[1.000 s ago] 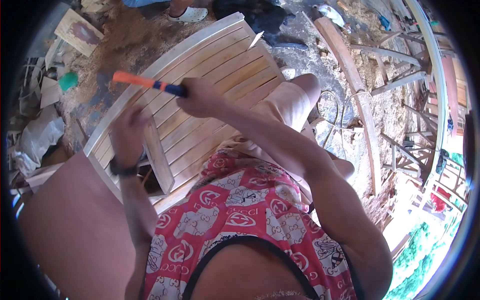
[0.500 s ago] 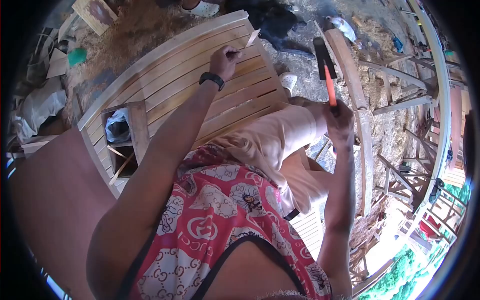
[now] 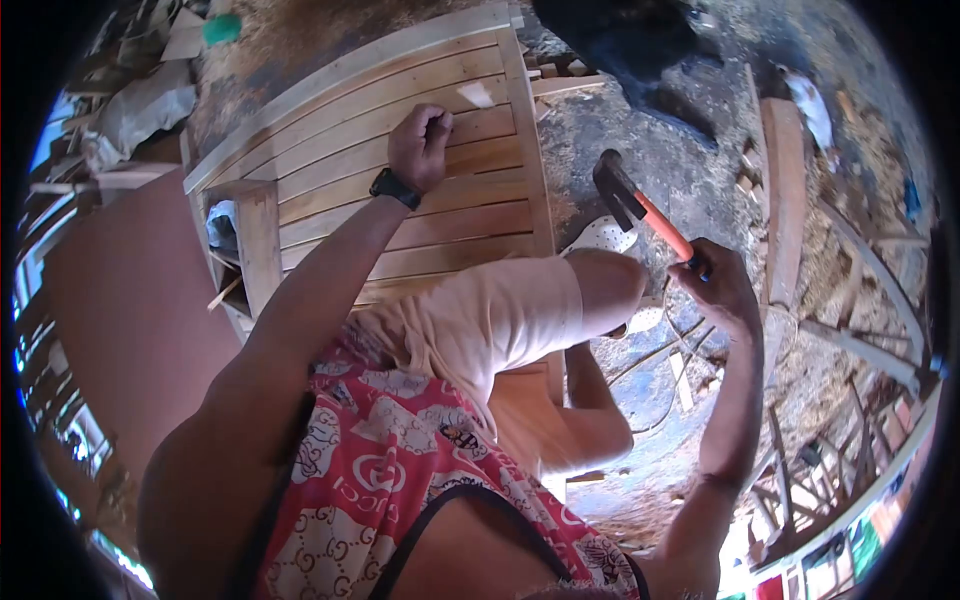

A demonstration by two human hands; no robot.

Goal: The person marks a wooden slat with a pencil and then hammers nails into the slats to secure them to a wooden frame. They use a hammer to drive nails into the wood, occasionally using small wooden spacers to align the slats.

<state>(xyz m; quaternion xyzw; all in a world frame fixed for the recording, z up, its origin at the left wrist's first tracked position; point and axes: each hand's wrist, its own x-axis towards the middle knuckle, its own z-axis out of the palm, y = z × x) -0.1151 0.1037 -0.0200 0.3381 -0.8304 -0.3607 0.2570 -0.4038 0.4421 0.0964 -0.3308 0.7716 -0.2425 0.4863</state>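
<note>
My right hand [image 3: 722, 285] grips a claw hammer [image 3: 660, 222] by the black end of its orange handle, its dark head raised over the floor beside the slatted wooden panel [image 3: 455, 215]. My left hand [image 3: 418, 150], with a black watch [image 3: 396, 188] at its wrist, is over the panel, its fingers curled together. Whether something small sits between those fingers I cannot tell. Just beyond them, a pale flat scrap [image 3: 476, 94] lies near the panel's far right corner.
A wooden box [image 3: 262, 240] with a plastic bag [image 3: 221, 225] stands on the panel's left. A brown board [image 3: 130, 310] leans farther left. On the right lie a long timber [image 3: 785, 190] and a littered floor. A dark animal [image 3: 625, 45] and a white one [image 3: 808, 105] are beyond.
The hammer head has swung from upright to tilted left, and my right hand has moved lower and to the right. My left hand has shifted slightly left, still curled. The view has turned.
</note>
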